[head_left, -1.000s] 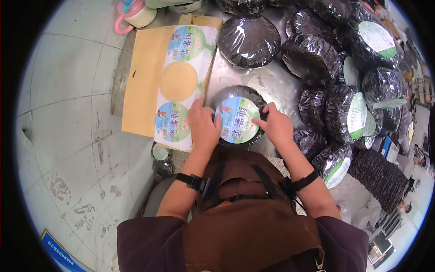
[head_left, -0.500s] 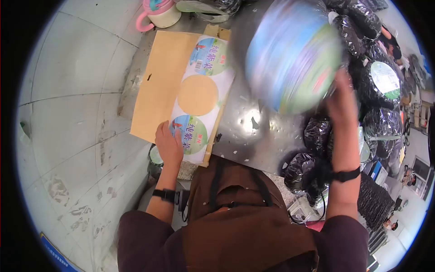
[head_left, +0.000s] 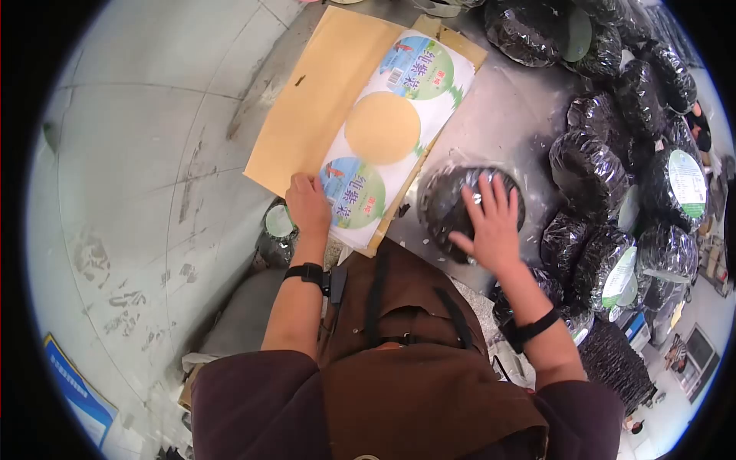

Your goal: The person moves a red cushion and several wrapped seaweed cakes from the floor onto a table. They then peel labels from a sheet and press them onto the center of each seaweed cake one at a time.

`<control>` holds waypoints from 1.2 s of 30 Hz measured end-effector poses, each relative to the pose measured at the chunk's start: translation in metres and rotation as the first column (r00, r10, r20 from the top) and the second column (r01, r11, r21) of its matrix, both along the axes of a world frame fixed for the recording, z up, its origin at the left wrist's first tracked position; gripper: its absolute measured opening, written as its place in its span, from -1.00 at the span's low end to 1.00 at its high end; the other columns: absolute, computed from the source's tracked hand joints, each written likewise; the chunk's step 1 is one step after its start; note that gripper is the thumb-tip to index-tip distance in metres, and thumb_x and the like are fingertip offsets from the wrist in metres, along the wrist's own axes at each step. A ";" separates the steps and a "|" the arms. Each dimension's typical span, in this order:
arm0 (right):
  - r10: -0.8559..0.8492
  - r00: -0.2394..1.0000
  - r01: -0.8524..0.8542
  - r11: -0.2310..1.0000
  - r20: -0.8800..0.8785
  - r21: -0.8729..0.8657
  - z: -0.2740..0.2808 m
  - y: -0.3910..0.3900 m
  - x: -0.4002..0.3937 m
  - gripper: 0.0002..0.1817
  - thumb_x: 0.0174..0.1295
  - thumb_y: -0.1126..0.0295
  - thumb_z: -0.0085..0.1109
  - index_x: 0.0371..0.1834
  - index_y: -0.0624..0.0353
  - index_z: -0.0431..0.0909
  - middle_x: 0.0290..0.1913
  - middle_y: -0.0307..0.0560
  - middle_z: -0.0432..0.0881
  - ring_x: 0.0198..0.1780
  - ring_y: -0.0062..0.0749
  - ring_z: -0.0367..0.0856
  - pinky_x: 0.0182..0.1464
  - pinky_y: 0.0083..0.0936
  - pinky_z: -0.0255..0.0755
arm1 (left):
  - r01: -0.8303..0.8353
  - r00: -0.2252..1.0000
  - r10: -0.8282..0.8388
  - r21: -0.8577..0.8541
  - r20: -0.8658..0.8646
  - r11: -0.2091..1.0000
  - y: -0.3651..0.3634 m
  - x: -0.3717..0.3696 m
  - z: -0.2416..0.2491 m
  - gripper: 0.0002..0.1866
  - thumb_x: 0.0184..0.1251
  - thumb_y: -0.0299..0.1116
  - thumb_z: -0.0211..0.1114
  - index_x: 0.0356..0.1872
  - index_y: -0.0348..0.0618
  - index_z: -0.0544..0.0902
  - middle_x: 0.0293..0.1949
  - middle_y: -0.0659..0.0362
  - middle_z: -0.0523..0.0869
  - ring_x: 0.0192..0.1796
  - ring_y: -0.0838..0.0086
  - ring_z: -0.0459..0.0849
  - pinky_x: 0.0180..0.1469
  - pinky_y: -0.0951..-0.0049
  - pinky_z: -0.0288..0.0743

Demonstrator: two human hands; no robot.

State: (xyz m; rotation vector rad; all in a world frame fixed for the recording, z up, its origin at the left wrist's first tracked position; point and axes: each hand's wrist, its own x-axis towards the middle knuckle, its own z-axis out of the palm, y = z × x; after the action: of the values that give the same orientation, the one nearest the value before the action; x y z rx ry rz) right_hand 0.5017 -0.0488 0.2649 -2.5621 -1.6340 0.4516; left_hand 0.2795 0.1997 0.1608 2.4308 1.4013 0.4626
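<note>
A sheet of round stickers (head_left: 424,138) with blue and green prints lies on tan backing card (head_left: 310,92). Between its two printed stickers, a bare tan circle (head_left: 382,128) shows. My left hand (head_left: 309,205) has its fingers curled at the left edge of the lower sticker (head_left: 354,192), seemingly pinching it; the fingertips are partly hidden. To the right, my right hand (head_left: 491,218) lies with spread fingers on top of a round package (head_left: 445,207) in shiny black plastic, resting on the metal table (head_left: 506,115).
Many similar black-wrapped packages (head_left: 586,172) crowd the right side, some bearing round labels (head_left: 686,182). A pale tiled surface (head_left: 153,153) is on the left, with a blue sign (head_left: 80,391) at lower left. Another person (head_left: 699,126) is partly visible at far right.
The blurred, round labelled thing at my right hand is out of sight; that hand now presses a black package on the table. My left fingers have curled in at the sticker's edge.
</note>
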 end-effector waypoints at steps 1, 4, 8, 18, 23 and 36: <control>0.005 1.000 -0.005 1.000 0.004 0.009 0.003 -0.005 -0.007 -0.08 -0.08 -0.08 0.35 0.39 -0.02 0.24 0.44 0.12 0.12 0.48 0.10 -0.03 0.42 0.16 -0.17 | -0.012 1.000 0.012 0.036 0.007 0.999 -0.002 0.002 0.001 -0.90 0.32 -0.42 0.12 -0.32 -0.22 0.43 -0.36 -0.02 0.55 -0.27 -0.01 0.52 -0.24 0.06 0.34; -0.012 0.999 0.014 0.999 -0.048 0.032 0.012 -0.016 -0.018 -0.11 -0.08 0.03 0.39 0.38 0.01 0.25 0.44 0.13 0.12 0.48 0.06 -0.01 0.42 0.14 -0.15 | 0.040 0.998 -0.034 0.112 -0.053 0.993 -0.001 0.002 -0.001 -0.92 0.29 -0.42 0.15 -0.33 -0.19 0.48 -0.34 0.05 0.58 -0.27 0.05 0.53 -0.22 0.11 0.35; 0.025 0.996 -0.018 0.997 -0.088 0.073 0.021 -0.029 -0.028 -0.11 -0.08 0.11 0.41 0.37 0.10 0.24 0.43 0.12 0.12 0.48 0.02 0.01 0.42 0.14 -0.12 | 0.083 0.995 -0.075 0.154 -0.062 0.984 0.002 -0.003 -0.010 -0.92 0.27 -0.40 0.17 -0.37 -0.17 0.52 -0.32 0.08 0.60 -0.26 0.08 0.54 -0.20 0.15 0.34; -0.078 0.920 0.173 0.961 -0.384 0.218 0.044 -0.068 -0.051 -0.12 -0.10 0.21 0.45 0.35 0.14 0.24 0.43 0.13 0.13 0.42 0.03 0.12 0.37 -0.10 0.13 | 0.433 0.839 -0.368 -0.082 0.400 0.898 -0.100 0.025 0.103 -0.96 0.24 -0.56 0.16 -0.35 -0.21 0.48 -0.19 0.03 0.65 -0.21 0.19 0.63 -0.18 0.37 0.48; -0.215 -0.148 0.651 0.713 -0.965 -0.259 0.028 -0.077 -0.043 -0.49 0.08 0.32 0.38 0.09 0.26 0.47 0.03 -0.02 0.61 0.01 -0.38 0.60 0.01 -0.50 0.49 | 0.627 0.679 0.247 -0.721 0.692 0.295 -0.162 0.057 0.175 -0.88 0.29 -0.55 0.19 -0.39 -0.21 0.42 -0.06 0.01 0.61 -0.16 0.56 0.56 -0.15 0.58 0.47; -0.751 0.597 0.722 0.656 -0.280 -0.220 0.002 -0.072 0.011 -0.41 0.02 0.09 0.39 -0.01 0.19 0.37 -0.44 -0.11 0.62 -0.39 -0.27 0.62 -0.31 -0.35 0.46 | 0.479 0.862 -0.434 -0.140 0.264 0.867 -0.143 0.123 0.057 -0.78 0.04 -0.41 0.37 -0.34 -0.21 0.50 0.16 -0.11 0.43 0.17 0.03 0.43 0.16 0.12 0.31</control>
State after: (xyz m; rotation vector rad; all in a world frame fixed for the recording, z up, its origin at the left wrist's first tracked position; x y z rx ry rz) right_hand 0.5127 -0.1211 0.2670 -2.6965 -0.3398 0.8214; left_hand 0.4027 0.0569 0.2180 2.3489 0.6991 0.4335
